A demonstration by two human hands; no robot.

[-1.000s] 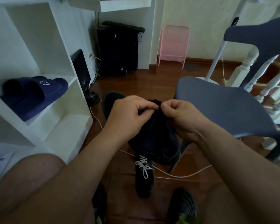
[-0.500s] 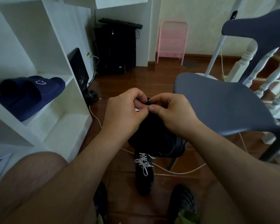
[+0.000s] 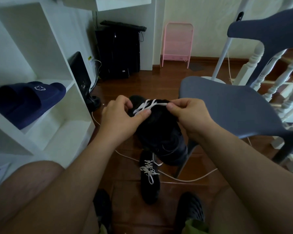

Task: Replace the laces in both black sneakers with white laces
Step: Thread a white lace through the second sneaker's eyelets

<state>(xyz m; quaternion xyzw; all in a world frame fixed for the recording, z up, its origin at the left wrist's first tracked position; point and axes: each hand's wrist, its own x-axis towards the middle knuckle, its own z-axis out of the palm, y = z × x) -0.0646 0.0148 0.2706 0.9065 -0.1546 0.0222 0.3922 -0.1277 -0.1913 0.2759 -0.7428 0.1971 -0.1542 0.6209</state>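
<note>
Beside the grey chair (image 3: 230, 108), left of its seat, a person is sitting and holding a black sneaker (image 3: 159, 129) in the air over the wood floor (image 3: 159, 76). White shelf (image 3: 41, 68) is standing well left of the chair, blue slides (image 3: 27, 100) lying in one cubby. Black PC tower (image 3: 118, 53) and pink rack (image 3: 177, 43) are sitting beyond the chair, against the wall.

Second sneaker (image 3: 150, 181) is lying on the floor below the held one, near the chair leg, white lace already in and tied. White cable (image 3: 184, 178) is running past it.

Left hand (image 3: 120, 117) is curling around the held sneaker's left side, thumb pressing on the white lace (image 3: 147, 106). Right hand (image 3: 184, 114) is pinching the lace end at the upper's top edge, fingers curled.

Handling, my read: sneaker is looking light, upper soft and floppy, so it's needing support from below or at the tongue. Lace is thin, limp, slippery; best taken at the tip and fed eyelet by eyelet.

Writing: none readable. Slides are showing a small white logo, shape only. Labels on the tower and sheets at bottom left are too small to read.
</note>
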